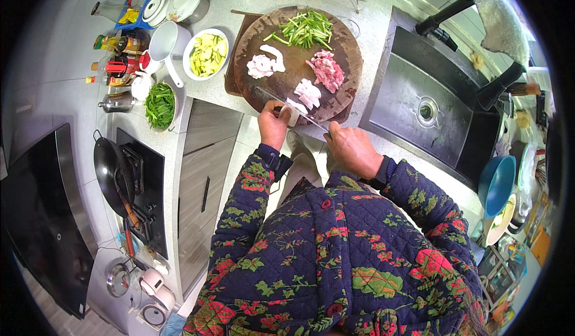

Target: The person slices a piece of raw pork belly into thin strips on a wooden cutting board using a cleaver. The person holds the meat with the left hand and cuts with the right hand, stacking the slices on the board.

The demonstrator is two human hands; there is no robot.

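A kitchen knife (310, 119) lies slantwise over the near edge of a round wooden chopping board (287, 73), its handle in my right hand (355, 149). My left hand (273, 122) grips a pale piece of meat (293, 116) right beside the blade. Just beyond the blade lie white fatty slices (296, 106) and a small pile of pale meat slices (307, 93). Farther up the board are a heap of red meat slices (328, 70), pale fatty pieces (260, 66) on the left, and cut green stalks (309, 28) at the back.
To the right is a dark sink (424, 89) with a black faucet (444, 17). Left of the board stand a white bowl of sliced yellow-green vegetable (208, 55), a white saucepan (170, 42), and a bowl of chopped greens (160, 106). A wok (110, 174) sits on the gas hob (152, 192).
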